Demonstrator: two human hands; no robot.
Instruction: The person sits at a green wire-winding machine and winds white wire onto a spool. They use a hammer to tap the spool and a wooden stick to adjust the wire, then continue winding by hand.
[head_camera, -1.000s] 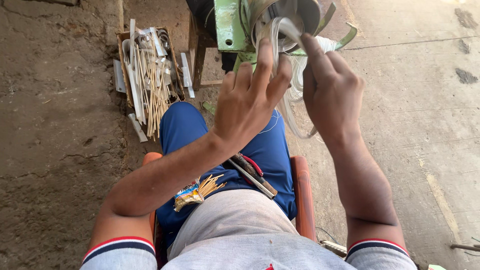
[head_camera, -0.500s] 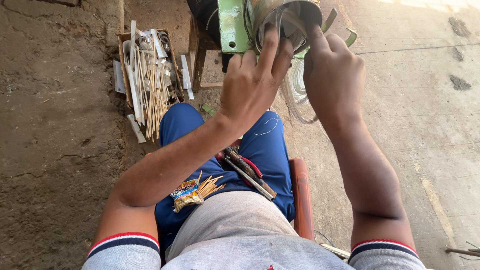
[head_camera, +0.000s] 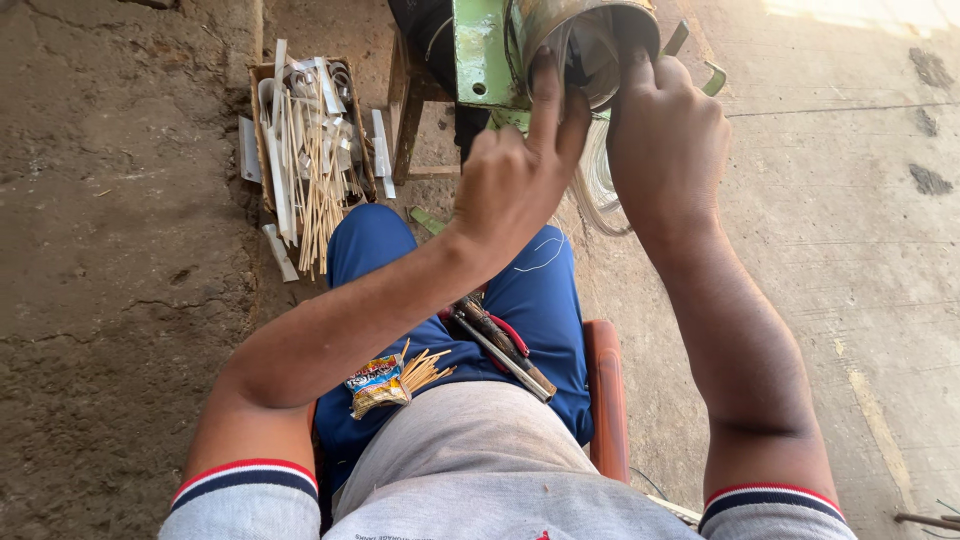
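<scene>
2 hands (head_camera: 515, 180) (head_camera: 665, 140) at green motor housing (head_camera: 570, 40).

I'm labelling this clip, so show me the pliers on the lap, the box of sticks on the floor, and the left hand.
pliers (head_camera: 503, 345): head view, on the handles across the thigh.
box of sticks (head_camera: 262, 150): head view, on its left wall.
left hand (head_camera: 515, 185): head view, back of the hand.

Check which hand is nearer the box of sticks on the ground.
Left. The left hand is at the green motor housing, with the box of sticks off to its left. The right hand is further right, beyond the left hand.
</scene>
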